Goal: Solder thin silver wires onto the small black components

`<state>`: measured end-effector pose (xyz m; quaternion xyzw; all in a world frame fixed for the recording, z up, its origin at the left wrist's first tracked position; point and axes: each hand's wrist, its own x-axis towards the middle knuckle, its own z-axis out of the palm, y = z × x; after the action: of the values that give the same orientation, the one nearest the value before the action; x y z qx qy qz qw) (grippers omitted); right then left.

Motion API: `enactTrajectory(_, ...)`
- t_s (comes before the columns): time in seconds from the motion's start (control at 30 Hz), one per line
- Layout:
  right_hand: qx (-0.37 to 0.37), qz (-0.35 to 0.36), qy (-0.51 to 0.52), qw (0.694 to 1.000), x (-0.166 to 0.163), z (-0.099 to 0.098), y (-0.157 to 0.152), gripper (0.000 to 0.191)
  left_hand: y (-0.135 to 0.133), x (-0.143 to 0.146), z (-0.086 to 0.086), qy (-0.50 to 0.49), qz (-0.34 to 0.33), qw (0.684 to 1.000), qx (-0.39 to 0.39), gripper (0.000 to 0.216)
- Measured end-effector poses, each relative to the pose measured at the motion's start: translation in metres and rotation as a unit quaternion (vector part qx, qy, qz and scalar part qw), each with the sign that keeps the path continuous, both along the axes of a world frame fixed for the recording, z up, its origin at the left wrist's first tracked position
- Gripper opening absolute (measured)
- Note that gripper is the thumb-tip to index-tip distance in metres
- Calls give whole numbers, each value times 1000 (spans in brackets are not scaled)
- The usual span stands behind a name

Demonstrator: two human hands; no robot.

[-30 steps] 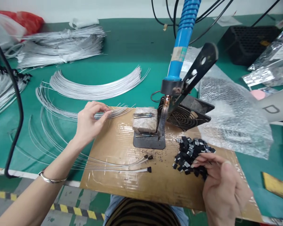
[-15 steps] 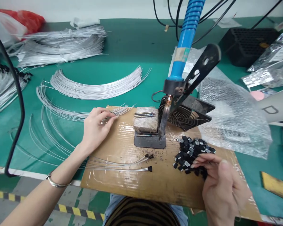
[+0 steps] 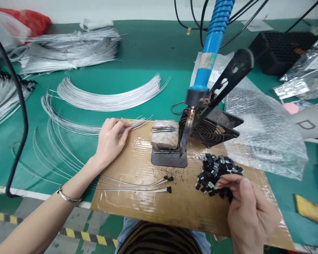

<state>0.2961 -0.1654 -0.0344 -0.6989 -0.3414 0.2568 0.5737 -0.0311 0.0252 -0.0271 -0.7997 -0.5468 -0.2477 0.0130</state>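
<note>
My left hand (image 3: 110, 141) rests on the left edge of a brown cardboard sheet (image 3: 153, 204), its fingers pinched on the ends of thin silver wires (image 3: 134, 124) fanned there. My right hand (image 3: 247, 211) is at the near side of a pile of small black components (image 3: 217, 171), fingers curled and pinching at one of them. Between the hands lie a few finished wires with black tips (image 3: 167, 189). A soldering iron with a blue handle (image 3: 210, 46) stands in a black stand (image 3: 169, 158) beside a brownish sponge block (image 3: 164, 138).
Curved bundles of silver wires (image 3: 106, 97) and tied bundles (image 3: 69, 49) lie on the green mat (image 3: 148, 53). A small black fan (image 3: 209, 128), bubble wrap (image 3: 262, 130), silver bags (image 3: 304, 74), a black tray (image 3: 281, 46) and a black cable (image 3: 18, 116) surround the board.
My left hand has slid right and lower onto the wire ends at the cardboard's edge. My right hand stays at the component pile, fingers shifting slightly.
</note>
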Motion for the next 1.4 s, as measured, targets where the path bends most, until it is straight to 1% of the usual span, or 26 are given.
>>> enactTrajectory(0.13,-6,-2,-9,1000,0,0,0,42,-1,-1,0,-13,-3,1000,-13,13)
enactTrajectory(0.27,-7,-8,-14,1000,0,-2,-1,39,-2,-4,3,-34,2,999,-1,15)
enactTrajectory(0.57,-26,-17,-13,999,-2,-1,-1,41,-10,-1,25,-123,6,992,5,11)
enactTrajectory(0.67,-18,-17,-11,1000,-2,-1,0,40,-13,2,33,-162,11,987,-14,11)
enactTrajectory(0.8,-20,-16,-21,999,-3,0,-1,42,-19,0,50,-204,-13,975,-85,12)
enactTrajectory(0.87,-20,-17,-23,999,-4,1,-3,41,-22,-3,63,-208,-41,967,-140,14)
enactTrajectory(0.9,-12,-16,-23,1000,-4,2,-4,41,-23,-5,70,-203,-63,960,-180,15)
enactTrajectory(0.97,12,-7,-22,1000,-6,4,-5,39,-26,-7,82,-182,-121,933,-284,15)
enactTrajectory(1.03,33,8,-27,999,-8,6,-6,36,-30,-5,90,-166,-168,898,-372,13)
enactTrajectory(1.1,50,20,-44,998,-11,10,-5,32,-35,0,92,-169,-185,874,-415,12)
enactTrajectory(1.17,70,37,-59,995,-15,13,-3,28,-40,8,91,-187,-185,862,-434,13)
enactTrajectory(1.3,76,96,-61,991,-23,20,-2,21,-50,20,84,-225,-172,850,-445,14)
enactTrajectory(1.4,63,145,-25,987,-32,24,-1,17,-56,24,80,-245,-160,845,-448,14)
